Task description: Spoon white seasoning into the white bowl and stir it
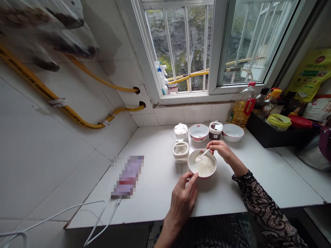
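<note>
A white bowl (191,167) with a pink edge stands on the counter, with a white powdery or grainy heap (207,165) inside. My left hand (184,194) pinches the bowl's near rim between thumb and fingers. In my right hand (219,149) is the handle of a small white spoon (203,155), its scoop down in the bowl at the heap's left edge. Just left of the bowl sits a clear-lidded container (180,153) with pale contents. Behind are a white-filled jar (180,132), a flowered bowl (199,133), a dark-filled jar (215,130) and a second bowl (233,133).
A blurred purple device (128,177) with a white cable (97,227) lies on the left of the white counter (155,193). An oil bottle (239,113) and a black bin (269,136) of bottles line the back right. A yellow hose (77,115) crosses the left wall.
</note>
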The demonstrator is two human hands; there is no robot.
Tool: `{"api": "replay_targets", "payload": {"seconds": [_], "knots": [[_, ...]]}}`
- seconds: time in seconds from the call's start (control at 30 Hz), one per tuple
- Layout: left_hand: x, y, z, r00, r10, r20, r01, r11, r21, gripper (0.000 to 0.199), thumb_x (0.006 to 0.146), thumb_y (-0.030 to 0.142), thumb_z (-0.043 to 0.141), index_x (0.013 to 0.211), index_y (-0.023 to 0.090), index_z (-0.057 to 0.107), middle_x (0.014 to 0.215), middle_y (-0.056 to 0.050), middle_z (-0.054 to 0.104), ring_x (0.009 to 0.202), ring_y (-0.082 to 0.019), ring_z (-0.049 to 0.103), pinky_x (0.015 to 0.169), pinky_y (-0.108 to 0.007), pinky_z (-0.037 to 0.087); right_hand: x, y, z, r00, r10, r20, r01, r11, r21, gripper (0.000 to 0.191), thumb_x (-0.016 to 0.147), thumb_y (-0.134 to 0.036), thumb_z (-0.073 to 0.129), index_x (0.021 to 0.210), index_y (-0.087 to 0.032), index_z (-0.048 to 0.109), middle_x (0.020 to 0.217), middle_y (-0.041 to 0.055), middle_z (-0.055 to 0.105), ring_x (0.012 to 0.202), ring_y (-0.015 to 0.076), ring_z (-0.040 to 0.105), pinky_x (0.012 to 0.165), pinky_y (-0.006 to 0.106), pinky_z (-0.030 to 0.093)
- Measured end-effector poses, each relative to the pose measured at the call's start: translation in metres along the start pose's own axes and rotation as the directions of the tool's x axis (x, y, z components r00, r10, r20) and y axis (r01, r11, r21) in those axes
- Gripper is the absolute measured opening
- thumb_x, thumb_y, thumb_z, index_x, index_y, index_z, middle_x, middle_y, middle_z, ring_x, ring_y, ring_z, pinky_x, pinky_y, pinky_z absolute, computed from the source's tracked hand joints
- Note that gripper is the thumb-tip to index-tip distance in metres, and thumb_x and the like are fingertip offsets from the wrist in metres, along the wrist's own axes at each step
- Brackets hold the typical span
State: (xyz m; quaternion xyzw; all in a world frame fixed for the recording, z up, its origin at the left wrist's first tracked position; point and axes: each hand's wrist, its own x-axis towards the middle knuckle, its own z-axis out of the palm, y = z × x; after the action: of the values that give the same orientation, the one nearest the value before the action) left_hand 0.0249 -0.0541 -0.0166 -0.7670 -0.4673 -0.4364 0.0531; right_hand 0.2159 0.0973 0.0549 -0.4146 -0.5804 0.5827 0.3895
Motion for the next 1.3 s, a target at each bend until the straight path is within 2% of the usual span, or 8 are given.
{"api": "replay_targets", "payload": {"seconds": [0.4, 0.53, 0.63, 0.77, 0.87, 0.93, 1.1, 1.3], "knots": [[0.001, 0.0, 0.001, 1.0, 0.0, -0.006, 0.0, 1.0, 0.002, 0.045, 0.09, 0.005, 0.043, 0.131, 0.019, 0.053, 0.109, -0.011, 0.058, 0.094, -0.019, 0.064, 0.079, -0.029, 0.059, -0.002, -0.002, 0.004, 0.996, -0.051, -0.077, 0.06, 0.991, 0.119, 0.018, 0.063, -0.032, 0.069, 0.07, -0.015, 0.07, 0.054, -0.0003, 0.061, 0.055, 0.0127, 0.053, 0.063, 0.03, 0.044], [0.001, 0.001, 0.001, 1.0, 0.003, -0.011, -0.003, 1.0, -0.007, 0.046, 0.089, 0.004, 0.043, 0.132, 0.019, 0.053, 0.11, -0.011, 0.059, 0.093, -0.018, 0.065, 0.078, -0.028, 0.059, -0.002, -0.004, 0.022, 0.974, -0.175, -0.145, 0.187, 0.979, 0.075, 0.028, 0.071, -0.043, 0.07, 0.081, -0.017, 0.069, 0.064, 0.0021, 0.067, 0.063, 0.0162, 0.06, 0.07, 0.033, 0.048], [0.001, 0.001, 0.001, 1.0, -0.001, -0.021, 0.0, 1.0, -0.017, 0.048, 0.088, 0.004, 0.043, 0.132, 0.019, 0.052, 0.109, -0.011, 0.059, 0.091, -0.018, 0.065, 0.077, -0.028, 0.059, -0.004, -0.004, 0.04, 0.922, -0.348, -0.169, 0.332, 0.936, -0.114, 0.027, 0.084, -0.045, 0.061, 0.089, -0.019, 0.066, 0.079, 0.0064, 0.071, 0.074, 0.0205, 0.066, 0.072, 0.035, 0.05], [0.001, 0.001, 0.002, 1.0, -0.004, -0.01, 0.004, 1.0, -0.024, 0.049, 0.088, 0.003, 0.043, 0.133, 0.019, 0.052, 0.11, -0.012, 0.059, 0.091, -0.018, 0.065, 0.078, -0.029, 0.059, -0.007, -0.002, 0.056, 0.76, -0.641, 0.103, 0.58, 0.599, -0.552, 0.021, 0.095, -0.027, 0.047, 0.092, -0.02, 0.067, 0.082, 0.0087, 0.072, 0.082, 0.0228, 0.064, 0.09, 0.043, 0.044], [0.0, 0.0, 0.003, 1.0, -0.007, -0.005, 0.007, 1.0, -0.028, 0.05, 0.087, 0.002, 0.042, 0.134, 0.018, 0.051, 0.111, -0.012, 0.059, 0.093, -0.019, 0.064, 0.079, -0.03, 0.059, -0.008, -0.003, 0.058, 0.691, -0.662, 0.29, 0.654, 0.4, -0.642, 0.023, 0.095, -0.02, 0.044, 0.089, -0.021, 0.066, 0.076, 0.0074, 0.071, 0.077, 0.0223, 0.061, 0.095, 0.045, 0.04], [0.0, 0.0, 0.003, 1.0, -0.01, 0.002, 0.01, 1.0, -0.023, 0.05, 0.087, 0.002, 0.042, 0.134, 0.018, 0.051, 0.111, -0.012, 0.059, 0.094, -0.019, 0.063, 0.08, -0.03, 0.059, -0.009, -0.005, 0.054, 0.71, -0.668, 0.223, 0.631, 0.462, -0.624, 0.022, 0.096, -0.022, 0.044, 0.091, -0.021, 0.066, 0.078, 0.0069, 0.071, 0.078, 0.0223, 0.061, 0.093, 0.044, 0.041], [0.0, 0.001, 0.001, 1.0, -0.009, 0.006, 0.009, 1.0, -0.016, 0.05, 0.087, 0.002, 0.042, 0.133, 0.018, 0.052, 0.111, -0.011, 0.058, 0.094, -0.018, 0.063, 0.08, -0.029, 0.058, -0.014, -0.013, 0.03, 0.852, -0.518, -0.072, 0.45, 0.795, -0.406, 0.017, 0.092, -0.032, 0.051, 0.091, -0.021, 0.063, 0.078, 0.0042, 0.066, 0.075, 0.0208, 0.062, 0.076, 0.034, 0.047], [0.0, 0.0, 0.001, 1.0, -0.01, 0.012, 0.01, 1.0, -0.013, 0.048, 0.089, 0.004, 0.043, 0.134, 0.019, 0.052, 0.112, -0.011, 0.058, 0.095, -0.018, 0.063, 0.081, -0.029, 0.058, -0.019, -0.018, 0.008, 0.89, -0.457, -0.003, 0.428, 0.837, -0.341, 0.013, 0.088, -0.031, 0.054, 0.095, -0.02, 0.057, 0.071, 0.0001, 0.062, 0.068, 0.0169, 0.061, 0.072, 0.032, 0.049]]}}
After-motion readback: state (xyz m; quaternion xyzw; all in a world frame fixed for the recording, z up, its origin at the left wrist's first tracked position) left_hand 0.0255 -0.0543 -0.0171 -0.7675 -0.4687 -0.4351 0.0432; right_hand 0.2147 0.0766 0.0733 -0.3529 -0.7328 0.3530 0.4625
